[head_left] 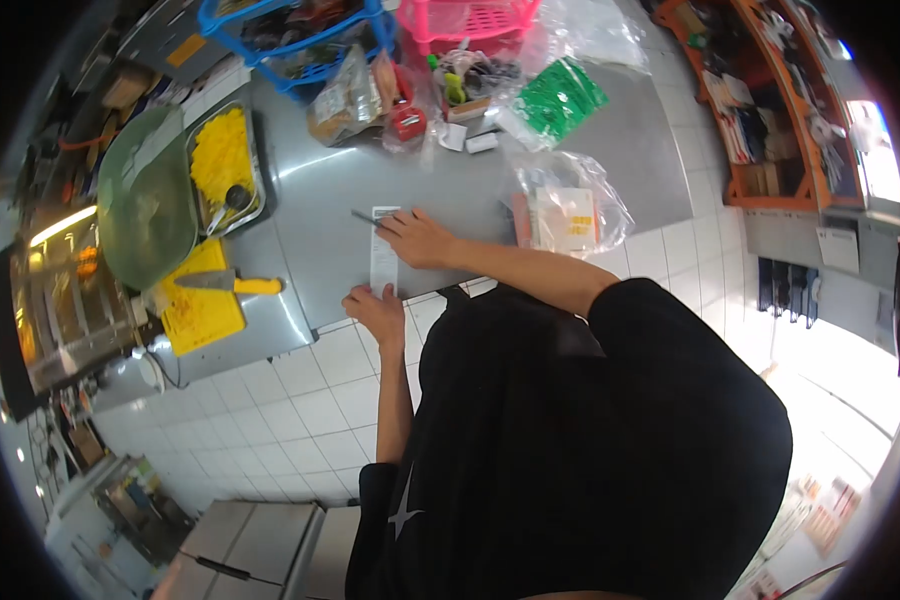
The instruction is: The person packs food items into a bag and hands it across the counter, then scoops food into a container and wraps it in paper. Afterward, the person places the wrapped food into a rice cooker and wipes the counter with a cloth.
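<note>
A narrow white printed paper slip [384, 262] lies on the steel table [320, 200] near its front edge. My right hand [418, 240] rests over the slip's upper part, fingers closed round a thin dark pen-like stick [363, 215] that points out to the left. At the slip's lower end, by the table edge, my left hand [378, 312] has its thumb and fingertips at the paper, holding it. Part of the slip's print is hidden under my right hand.
To the left are a tray of yellow pieces [220, 155], a knife [210, 281] on a yellow cutting board [208, 325] and a green-tinted lid [145, 215]. Blue [310, 65] and pink [475, 28] baskets stand behind. A bagged package [567, 218] lies right.
</note>
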Available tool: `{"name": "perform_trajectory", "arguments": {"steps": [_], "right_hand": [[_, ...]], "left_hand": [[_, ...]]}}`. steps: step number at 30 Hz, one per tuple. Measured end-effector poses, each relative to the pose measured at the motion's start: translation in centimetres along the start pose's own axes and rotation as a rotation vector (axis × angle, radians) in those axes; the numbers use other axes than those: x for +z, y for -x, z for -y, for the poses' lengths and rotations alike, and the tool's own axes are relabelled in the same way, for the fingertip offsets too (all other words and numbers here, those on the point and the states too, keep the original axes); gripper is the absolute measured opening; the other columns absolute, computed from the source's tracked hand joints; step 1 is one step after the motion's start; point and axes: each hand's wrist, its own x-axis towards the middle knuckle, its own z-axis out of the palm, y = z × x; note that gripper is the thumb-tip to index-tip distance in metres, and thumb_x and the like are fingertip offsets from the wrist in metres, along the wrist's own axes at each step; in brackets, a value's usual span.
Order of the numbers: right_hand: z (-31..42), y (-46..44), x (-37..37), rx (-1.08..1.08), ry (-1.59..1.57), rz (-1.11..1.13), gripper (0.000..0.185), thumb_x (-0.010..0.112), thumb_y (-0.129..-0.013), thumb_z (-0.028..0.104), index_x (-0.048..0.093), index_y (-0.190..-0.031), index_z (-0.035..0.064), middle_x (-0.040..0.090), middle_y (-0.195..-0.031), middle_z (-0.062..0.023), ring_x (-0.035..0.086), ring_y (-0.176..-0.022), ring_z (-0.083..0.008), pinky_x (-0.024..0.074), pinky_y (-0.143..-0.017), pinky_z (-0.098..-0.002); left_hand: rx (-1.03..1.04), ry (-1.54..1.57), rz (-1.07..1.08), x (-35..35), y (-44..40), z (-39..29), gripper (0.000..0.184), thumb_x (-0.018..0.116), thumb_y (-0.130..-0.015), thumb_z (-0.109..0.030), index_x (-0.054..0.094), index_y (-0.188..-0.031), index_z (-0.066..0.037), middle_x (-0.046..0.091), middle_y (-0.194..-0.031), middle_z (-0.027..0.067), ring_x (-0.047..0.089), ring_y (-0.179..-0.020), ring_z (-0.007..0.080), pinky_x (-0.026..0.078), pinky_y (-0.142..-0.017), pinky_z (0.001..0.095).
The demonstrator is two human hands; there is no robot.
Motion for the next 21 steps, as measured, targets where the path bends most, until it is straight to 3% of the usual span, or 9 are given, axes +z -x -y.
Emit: {"name": "perform_trajectory", "arguments": {"steps": [5, 8, 10, 12, 14, 16, 18, 20, 21], "right_hand": [[-0.2, -2.1, -4.7, 0.215, 0.233, -0.323, 0.040, 0.059, -0.090, 0.022, 0.060, -0.125, 0.0018, 0.054, -0.130, -0.0156, 0.051, -0.120, -0.0327, 0.0431, -0.093, -0.0509], [2.4, 0.3, -6.9, 0.420, -0.259, -0.045, 0.041, 0.057, -0.096, 0.032, 0.061, -0.123, 0.0005, 0.057, -0.127, -0.0190, 0.055, -0.114, -0.0354, 0.0459, -0.094, -0.0481], [3.5, 1.8, -16.5, 0.586, -0.790, 0.833, 0.050, 0.049, -0.103, 0.044, 0.061, -0.122, -0.0001, 0.061, -0.122, -0.0187, 0.060, -0.108, -0.0319, 0.0482, -0.096, -0.0417], [5.8, 7.6, -19.3, 0.533, -1.464, 0.497, 0.049, 0.047, -0.105, 0.044, 0.061, -0.123, 0.0009, 0.063, -0.118, -0.0126, 0.060, -0.108, -0.0237, 0.0494, -0.095, -0.0383], [7.6, 11.2, -23.9, 0.480, -1.492, 0.033, 0.044, 0.059, -0.101, 0.037, 0.060, -0.125, 0.0005, 0.065, -0.118, -0.0118, 0.060, -0.111, -0.0183, 0.0477, -0.096, -0.0340], [6.7, 14.6, -27.4, 0.353, -1.268, -0.277, 0.031, 0.064, -0.099, 0.020, 0.060, -0.125, 0.0024, 0.065, -0.118, -0.0107, 0.059, -0.113, -0.0177, 0.0463, -0.097, -0.0318], [5.4, 17.8, -32.6, 0.546, -1.250, -0.517, 0.031, 0.066, -0.096, 0.013, 0.060, -0.125, 0.0027, 0.066, -0.115, -0.0101, 0.061, -0.109, -0.0166, 0.0484, -0.095, -0.0318], [1.0, 19.8, -35.2, 0.263, -1.198, -0.922, 0.022, 0.056, -0.101, 0.012, 0.059, -0.120, 0.0020, 0.068, -0.106, -0.0116, 0.066, -0.096, -0.0210, 0.0541, -0.083, -0.0354], [-0.7, 20.2, -37.4, 0.174, -1.092, -1.106, 0.019, 0.050, -0.103, 0.013, 0.059, -0.116, 0.0025, 0.067, -0.102, -0.0122, 0.066, -0.091, -0.0251, 0.0543, -0.080, -0.0383]], "left_hand": [[-0.081, 0.073, 0.177, -2.1, -0.8, -1.3, 0.053, 0.072, -0.081, -0.002, 0.042, -0.123, 0.009, 0.051, -0.118, 0.0359, 0.056, -0.109, 0.0480, 0.046, -0.093, 0.0487], [-0.264, 0.393, 0.410, -6.8, -2.3, -4.1, 0.051, 0.069, -0.087, -0.005, 0.042, -0.128, 0.007, 0.059, -0.119, 0.0321, 0.062, -0.112, 0.0368, 0.049, -0.092, 0.0419], [-0.040, 0.679, 0.457, -9.8, -2.0, -6.8, 0.047, 0.064, -0.094, -0.008, 0.042, -0.135, 0.003, 0.065, -0.115, 0.0216, 0.066, -0.108, 0.0268, 0.050, -0.092, 0.0365], [0.193, 0.706, 0.634, -16.4, -0.6, -15.0, 0.047, 0.061, -0.095, -0.007, 0.042, -0.138, 0.001, 0.066, -0.116, 0.0197, 0.067, -0.107, 0.0276, 0.051, -0.092, 0.0361], [0.350, 0.583, 0.937, -19.8, 1.2, -20.0, 0.052, 0.059, -0.096, -0.007, 0.040, -0.143, 0.001, 0.063, -0.122, 0.0259, 0.066, -0.112, 0.0375, 0.050, -0.095, 0.0388], [0.633, 0.594, 0.934, -19.1, 2.4, -23.3, 0.060, 0.064, -0.092, -0.007, 0.039, -0.146, -0.001, 0.060, -0.129, 0.0269, 0.059, -0.118, 0.0458, 0.047, -0.102, 0.0449], [0.611, 0.882, 0.890, -17.1, 3.7, -26.7, 0.060, 0.068, -0.089, -0.009, 0.042, -0.143, 0.000, 0.059, -0.128, 0.0240, 0.064, -0.108, 0.0406, 0.051, -0.093, 0.0422], [0.656, 0.812, 0.952, -16.3, 3.1, -30.0, 0.061, 0.071, -0.088, -0.011, 0.042, -0.141, 0.001, 0.058, -0.126, 0.0233, 0.064, -0.103, 0.0361, 0.051, -0.088, 0.0389], [0.785, 0.628, 0.708, -15.2, 2.8, -31.5, 0.064, 0.072, -0.087, -0.011, 0.040, -0.141, 0.001, 0.059, -0.122, 0.0226, 0.064, -0.100, 0.0337, 0.050, -0.088, 0.0379]]}}
